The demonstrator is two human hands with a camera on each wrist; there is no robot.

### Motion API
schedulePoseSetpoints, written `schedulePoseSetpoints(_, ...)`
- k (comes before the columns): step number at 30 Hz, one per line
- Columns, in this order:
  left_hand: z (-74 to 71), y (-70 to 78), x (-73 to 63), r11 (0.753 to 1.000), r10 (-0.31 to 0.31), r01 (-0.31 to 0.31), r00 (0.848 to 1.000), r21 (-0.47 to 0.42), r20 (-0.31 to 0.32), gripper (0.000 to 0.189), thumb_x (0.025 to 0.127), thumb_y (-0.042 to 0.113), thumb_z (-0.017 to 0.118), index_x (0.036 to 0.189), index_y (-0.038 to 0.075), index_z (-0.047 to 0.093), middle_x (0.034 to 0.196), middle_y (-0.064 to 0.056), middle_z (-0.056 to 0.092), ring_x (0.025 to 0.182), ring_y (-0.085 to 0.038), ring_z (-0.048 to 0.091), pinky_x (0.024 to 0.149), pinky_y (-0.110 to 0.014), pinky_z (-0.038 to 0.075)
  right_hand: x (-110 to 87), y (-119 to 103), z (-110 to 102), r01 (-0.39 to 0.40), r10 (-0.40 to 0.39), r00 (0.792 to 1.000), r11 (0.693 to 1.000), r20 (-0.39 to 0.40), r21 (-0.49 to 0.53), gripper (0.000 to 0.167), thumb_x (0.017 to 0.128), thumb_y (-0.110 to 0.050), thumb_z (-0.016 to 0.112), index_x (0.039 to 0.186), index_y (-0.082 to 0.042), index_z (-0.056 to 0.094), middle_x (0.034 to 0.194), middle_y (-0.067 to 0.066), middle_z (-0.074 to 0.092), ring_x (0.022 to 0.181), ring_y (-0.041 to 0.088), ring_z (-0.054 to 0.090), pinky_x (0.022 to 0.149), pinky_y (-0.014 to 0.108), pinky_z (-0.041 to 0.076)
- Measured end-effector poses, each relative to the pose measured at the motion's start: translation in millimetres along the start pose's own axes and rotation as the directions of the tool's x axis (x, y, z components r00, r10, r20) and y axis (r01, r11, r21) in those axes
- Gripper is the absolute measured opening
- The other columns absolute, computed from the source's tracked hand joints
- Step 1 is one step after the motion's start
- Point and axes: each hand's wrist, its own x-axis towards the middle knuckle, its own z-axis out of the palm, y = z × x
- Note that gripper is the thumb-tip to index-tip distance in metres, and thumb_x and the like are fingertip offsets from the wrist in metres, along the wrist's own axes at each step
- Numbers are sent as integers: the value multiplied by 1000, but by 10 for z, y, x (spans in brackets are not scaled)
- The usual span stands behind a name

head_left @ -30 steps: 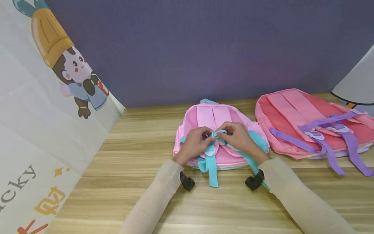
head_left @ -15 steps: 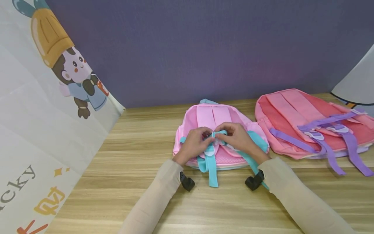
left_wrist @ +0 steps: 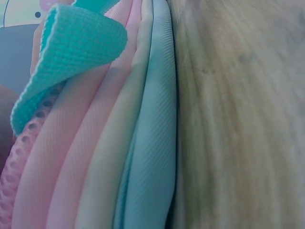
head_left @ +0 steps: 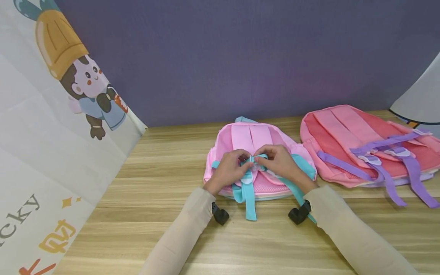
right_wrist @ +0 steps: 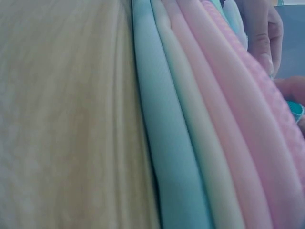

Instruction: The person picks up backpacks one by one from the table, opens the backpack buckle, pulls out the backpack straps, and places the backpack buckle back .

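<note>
A small pink backpack (head_left: 242, 133) lies on the wooden table with its strap side up. Over its middle, both hands meet at a turquoise webbing strap (head_left: 262, 156) that passes through a whitish clip. My left hand (head_left: 228, 168) pinches the clip end between thumb and fingers. My right hand (head_left: 280, 162) pinches the looped strap just right of it. The fingers partly hide the clip. A loose turquoise strap end (head_left: 250, 202) hangs over the bag's front edge. In the left wrist view a turquoise strap (left_wrist: 81, 43) curls above the bag's layered edge (left_wrist: 152, 119).
A larger coral-pink backpack (head_left: 340, 133) with purple straps (head_left: 347, 166) lies at the right, against the small one. A dark panel (head_left: 240, 57) stands behind the table (head_left: 161, 183). At the left hangs a white printed sheet (head_left: 41, 133).
Both hands stay over the same spot on the backpack. The strap loop between the fingers has shifted very slightly; the bags have not moved.
</note>
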Motion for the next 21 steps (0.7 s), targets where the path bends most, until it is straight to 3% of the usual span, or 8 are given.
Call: schedulePoseSetpoints(21, -2, 3, -3, 1000, 11, -11, 1000, 5, 1, 22, 88, 13, 67, 105, 0, 66, 96, -10, 69, 82, -16, 59, 74, -21, 47, 15, -12, 23, -29, 28, 999, 999, -44, -16, 4, 87, -2, 62, 86, 1, 65, 82, 8, 64, 70, 6, 55, 63, 18, 46)
